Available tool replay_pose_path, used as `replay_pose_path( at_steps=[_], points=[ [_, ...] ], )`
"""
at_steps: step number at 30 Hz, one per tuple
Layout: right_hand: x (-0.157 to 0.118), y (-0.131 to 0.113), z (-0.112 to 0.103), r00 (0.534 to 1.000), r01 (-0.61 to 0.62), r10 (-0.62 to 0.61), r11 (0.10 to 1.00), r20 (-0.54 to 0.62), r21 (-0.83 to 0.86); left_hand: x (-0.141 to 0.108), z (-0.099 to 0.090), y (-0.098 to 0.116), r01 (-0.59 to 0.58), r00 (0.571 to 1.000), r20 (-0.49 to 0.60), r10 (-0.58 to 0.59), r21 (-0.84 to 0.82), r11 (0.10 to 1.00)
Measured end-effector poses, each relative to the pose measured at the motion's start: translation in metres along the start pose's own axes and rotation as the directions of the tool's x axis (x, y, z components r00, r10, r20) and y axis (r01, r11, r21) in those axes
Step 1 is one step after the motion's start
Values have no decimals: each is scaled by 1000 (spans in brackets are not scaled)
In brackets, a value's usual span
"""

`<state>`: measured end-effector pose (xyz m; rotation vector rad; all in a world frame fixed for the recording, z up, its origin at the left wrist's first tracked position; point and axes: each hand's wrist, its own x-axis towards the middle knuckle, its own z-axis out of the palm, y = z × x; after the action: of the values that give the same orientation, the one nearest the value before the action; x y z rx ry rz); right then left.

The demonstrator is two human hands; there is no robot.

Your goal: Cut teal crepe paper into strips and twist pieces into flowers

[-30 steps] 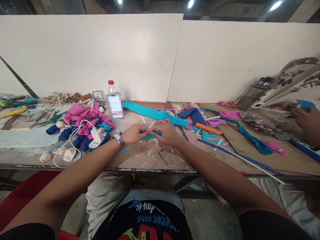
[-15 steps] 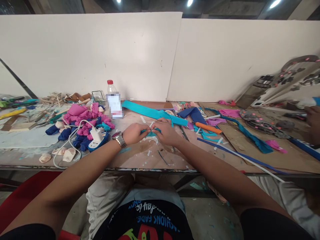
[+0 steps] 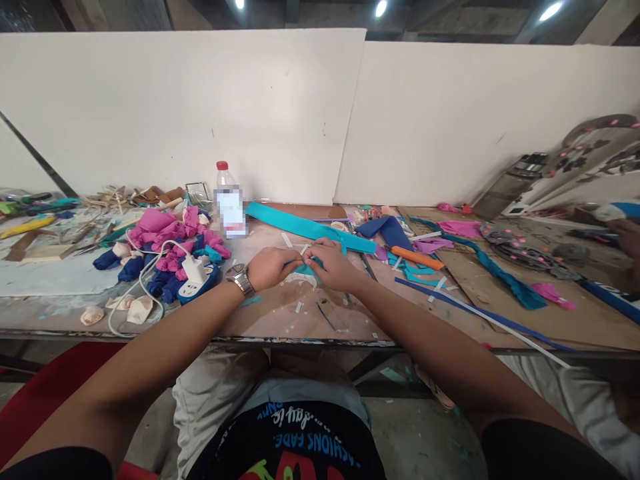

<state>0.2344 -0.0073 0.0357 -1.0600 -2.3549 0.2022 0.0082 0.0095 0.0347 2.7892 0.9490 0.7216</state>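
Observation:
My left hand [image 3: 273, 268] and my right hand [image 3: 327, 264] meet over the middle of the table, fingertips nearly touching. Both pinch a small piece of turquoise fabric [image 3: 304, 269], partly hidden by the fingers. A wristwatch sits on my left wrist. Just behind my hands lies a long turquoise strip [image 3: 295, 221], stretching from beside the bottle toward the right. Near my right hand are a dark blue folded strip [image 3: 387, 230] and an orange-handled tool [image 3: 417, 257].
At left, pink and blue fabric bundles [image 3: 163, 230] lie around a white-and-blue power strip [image 3: 197, 283] with a looped cord. A red-capped bottle [image 3: 223, 175] stands behind a propped phone [image 3: 231, 212]. On the right are cardboard [image 3: 480, 293], a dark tumbler [image 3: 517, 183] and another person's hand [image 3: 627, 237].
My hands stay nearly in place; my left wrist has turned slightly, and the fingers shift a little on the turquoise fabric. The other person's hand at far right has moved slightly.

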Motion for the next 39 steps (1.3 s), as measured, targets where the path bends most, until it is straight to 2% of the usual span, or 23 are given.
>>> replay_pose_path(
  at_steps=[4, 9, 17, 25, 31, 39],
  points=[
    [0, 0, 0, 1000, -19, 19, 1000, -4, 20, -1, -1, -1, 5, 1000, -5, -5, 22, 1000],
    [-2, -1, -2, 1000, 15, -16, 1000, -10, -11, -1, 0, -1, -1, 1000, 7, 1, 50, 999],
    [-1, -2, -5, 1000, 13, -12, 1000, 23, -14, -1, -1, 1, 29, 1000, -7, -30, -127, 992],
    [-1, -4, -8, 998, 35, -35, 999, 44, 7, -1, -2, 0, 21, 1000, -9, -23, -180, 983],
    [-1, -2, -9, 1000, 14, -14, 1000, 19, 1, -1, -3, -3, 66, 998, 18, -63, -184, 981],
    [-1, -3, -11, 997, 47, -43, 997, 59, -58, -1, -4, -3, 93, 995, 50, -82, -270, 958]
  ],
)
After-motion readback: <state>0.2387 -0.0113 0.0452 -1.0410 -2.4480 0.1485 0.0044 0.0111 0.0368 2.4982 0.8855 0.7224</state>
